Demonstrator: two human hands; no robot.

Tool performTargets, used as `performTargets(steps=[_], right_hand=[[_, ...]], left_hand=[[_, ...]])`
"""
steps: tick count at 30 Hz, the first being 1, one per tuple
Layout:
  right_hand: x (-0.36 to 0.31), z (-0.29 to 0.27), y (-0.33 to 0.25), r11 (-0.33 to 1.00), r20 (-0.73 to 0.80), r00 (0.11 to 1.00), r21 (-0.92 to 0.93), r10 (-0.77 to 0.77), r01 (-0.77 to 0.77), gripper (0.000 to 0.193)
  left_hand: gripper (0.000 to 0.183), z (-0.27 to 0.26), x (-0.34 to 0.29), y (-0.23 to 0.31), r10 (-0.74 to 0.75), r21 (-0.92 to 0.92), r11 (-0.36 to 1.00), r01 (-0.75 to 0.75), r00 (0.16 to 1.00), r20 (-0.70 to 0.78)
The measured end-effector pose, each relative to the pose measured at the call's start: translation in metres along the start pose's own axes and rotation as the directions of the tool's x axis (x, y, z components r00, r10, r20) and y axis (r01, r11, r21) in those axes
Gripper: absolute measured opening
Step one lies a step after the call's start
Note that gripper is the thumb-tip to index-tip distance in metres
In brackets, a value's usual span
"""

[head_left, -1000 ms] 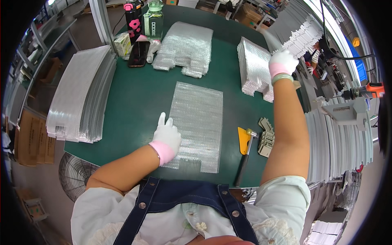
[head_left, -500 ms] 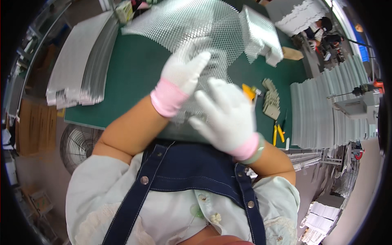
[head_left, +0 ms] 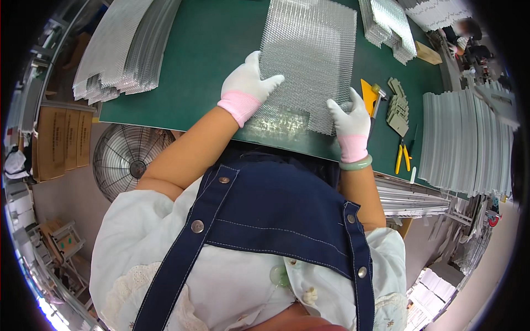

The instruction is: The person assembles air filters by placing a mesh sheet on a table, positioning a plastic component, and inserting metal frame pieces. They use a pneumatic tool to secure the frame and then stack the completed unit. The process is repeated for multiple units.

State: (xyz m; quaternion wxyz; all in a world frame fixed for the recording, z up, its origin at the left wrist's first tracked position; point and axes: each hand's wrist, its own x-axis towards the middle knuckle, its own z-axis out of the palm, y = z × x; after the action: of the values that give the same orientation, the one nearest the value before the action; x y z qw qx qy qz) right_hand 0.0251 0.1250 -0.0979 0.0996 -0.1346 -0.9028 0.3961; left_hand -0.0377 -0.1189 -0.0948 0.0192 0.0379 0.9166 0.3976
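A silvery expanded-metal mesh sheet (head_left: 309,49), notched along its near edge, lies before me on the green tabletop. My left hand (head_left: 247,87), in a white glove with a pink cuff, is at its left edge with the thumb spread over the mesh and the index finger stretched along the side. At the near right corner is my right hand (head_left: 351,120), gloved alike, its thumb over the sheet and its fingers apart beside the edge. Neither hand visibly closes round the sheet. Contact beneath the mesh is hard to make out.
Mesh sheets stand stacked at left (head_left: 118,49) and back right (head_left: 389,25). Right of the sheet are a hammer (head_left: 377,95), grey-beige pieces (head_left: 397,107) and yellow-handled pliers (head_left: 402,157). Pale panels (head_left: 458,143) crowd the right side; a floor fan (head_left: 132,160) stands left.
The mesh sheet, tilted and blurred before, now lies flatter and squarer to me. My hands have moved apart to its two sides. The whole view has shifted too.
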Motion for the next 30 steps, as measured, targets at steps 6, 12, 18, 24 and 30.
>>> performTargets(steps=[6, 12, 18, 24, 30], right_hand=[[0.005, 0.023, 0.022, 0.942, 0.067, 0.995, -0.322, -0.071, 0.090, 0.074], [0.021, 0.019, 0.026, 0.947, 0.205, 0.979, -0.315, 0.010, 0.057, 0.074], [0.021, 0.015, 0.020, 0.951, 0.232, 0.972, -0.305, 0.030, 0.044, 0.075], [0.024, 0.016, 0.029, 0.972, 0.220, 0.975, -0.234, 0.031, 0.022, 0.074], [0.025, 0.005, 0.011, 0.966, 0.292, 0.943, -0.245, 0.159, -0.086, 0.077]], left_hand=[[0.076, 0.018, 0.012, -0.005, -0.103, 0.316, 0.946, 0.064, 0.989, 0.109], [0.064, 0.020, 0.019, -0.004, -0.151, 0.365, 0.927, 0.089, 0.978, 0.146], [0.064, 0.020, 0.023, -0.003, -0.169, 0.372, 0.923, 0.099, 0.972, 0.161], [0.070, 0.019, 0.020, -0.006, -0.122, 0.352, 0.934, 0.065, 0.982, 0.142], [0.076, 0.019, 0.015, -0.004, -0.128, 0.352, 0.933, 0.072, 0.982, 0.138]])
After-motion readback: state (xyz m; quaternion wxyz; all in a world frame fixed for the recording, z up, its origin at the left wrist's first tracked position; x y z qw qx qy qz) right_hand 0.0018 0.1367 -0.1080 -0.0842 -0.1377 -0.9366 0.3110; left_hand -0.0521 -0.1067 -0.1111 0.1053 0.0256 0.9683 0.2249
